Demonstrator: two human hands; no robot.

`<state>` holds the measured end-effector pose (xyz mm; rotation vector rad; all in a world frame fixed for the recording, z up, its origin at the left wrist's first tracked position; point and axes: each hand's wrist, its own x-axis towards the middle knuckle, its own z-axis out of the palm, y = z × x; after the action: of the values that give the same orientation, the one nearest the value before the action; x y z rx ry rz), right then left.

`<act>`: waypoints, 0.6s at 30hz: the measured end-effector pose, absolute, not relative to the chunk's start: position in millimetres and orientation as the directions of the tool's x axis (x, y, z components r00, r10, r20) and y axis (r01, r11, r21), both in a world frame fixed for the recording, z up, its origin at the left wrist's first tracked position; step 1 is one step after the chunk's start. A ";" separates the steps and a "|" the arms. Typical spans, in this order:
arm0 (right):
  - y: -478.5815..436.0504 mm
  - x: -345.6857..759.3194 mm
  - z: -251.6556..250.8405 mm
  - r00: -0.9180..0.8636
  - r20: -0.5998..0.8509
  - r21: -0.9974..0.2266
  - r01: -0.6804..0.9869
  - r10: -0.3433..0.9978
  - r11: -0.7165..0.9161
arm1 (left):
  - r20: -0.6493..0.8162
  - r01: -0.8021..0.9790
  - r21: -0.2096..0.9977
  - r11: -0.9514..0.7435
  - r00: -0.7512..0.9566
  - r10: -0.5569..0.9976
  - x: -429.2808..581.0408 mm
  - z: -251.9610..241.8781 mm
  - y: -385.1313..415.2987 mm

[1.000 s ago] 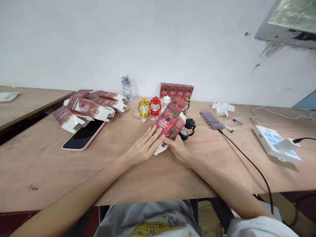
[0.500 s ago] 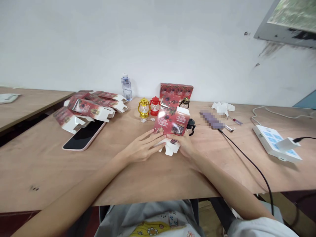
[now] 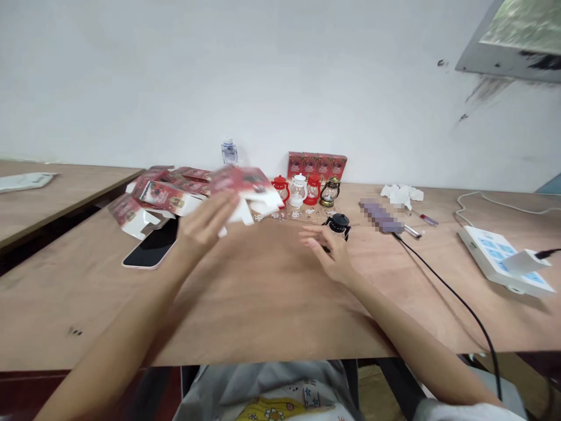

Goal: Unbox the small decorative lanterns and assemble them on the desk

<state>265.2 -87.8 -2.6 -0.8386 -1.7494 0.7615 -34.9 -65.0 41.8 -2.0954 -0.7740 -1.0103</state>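
A red printed cardboard box with white open flaps (image 3: 252, 180) is raised above the table (image 3: 272, 310), left of its middle, blurred. The left hand (image 3: 204, 225) is clamped on the box's near left part; the flaps jut out toward the right. The right hand (image 3: 328, 252) holds nothing visible, its fingers stretched out and loosely parted. It sits just in front of a black miniature lantern with a clear globe (image 3: 340, 222), overlapping it in view; whether they touch cannot be told.

Farther off stand two red plastic lanterns (image 3: 312, 188), a white plastic lantern (image 3: 298, 192) between them, and a dark bronze-coloured lantern (image 3: 330, 192) at the right. Small pale pieces (image 3: 294, 215) lie before them.

Against the far wall, four upright red boxes (image 3: 318, 165) stand side by side and appear closed; their contents are hidden. To the left, a heap of red boxes with white flaps (image 3: 164, 196) partly covers a black-screened phone (image 3: 151, 251).

Judging by this, the work is only partway along: four boxes look finished, while the held one and several in the heap have open flaps, and every lantern in sight is unboxed.
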 end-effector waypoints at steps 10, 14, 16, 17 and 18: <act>-69.7 282.9 -1.7 -0.071 0.813 -0.141 0.939 0.578 0.314 | 0.584 0.986 -0.059 -0.159 0.163 0.795 -86.0 71.6 28.0; -62.7 287.9 -7.1 -0.051 0.691 -0.226 0.932 0.721 0.283 | 0.491 0.986 -0.113 -0.119 0.159 0.856 -76.2 68.6 35.1; -62.8 287.7 -6.8 -0.067 0.683 -0.279 0.896 0.727 0.345 | 0.554 0.984 -0.104 -0.146 0.179 0.813 -63.2 71.6 24.7; -64.1 286.3 -5.7 -0.083 0.699 -0.306 0.863 0.711 0.402 | 0.602 0.979 -0.073 -0.192 0.197 0.774 -53.9 72.2 15.4; -66.3 283.9 -4.3 -0.097 0.720 -0.336 0.818 0.687 0.468 | 0.638 0.966 -0.027 -0.259 0.215 0.739 -42.7 71.1 3.5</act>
<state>283.9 -66.3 -4.3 -1.2698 -1.8324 -0.1857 -42.7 3.5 71.1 -2.0750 -1.5767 -0.7249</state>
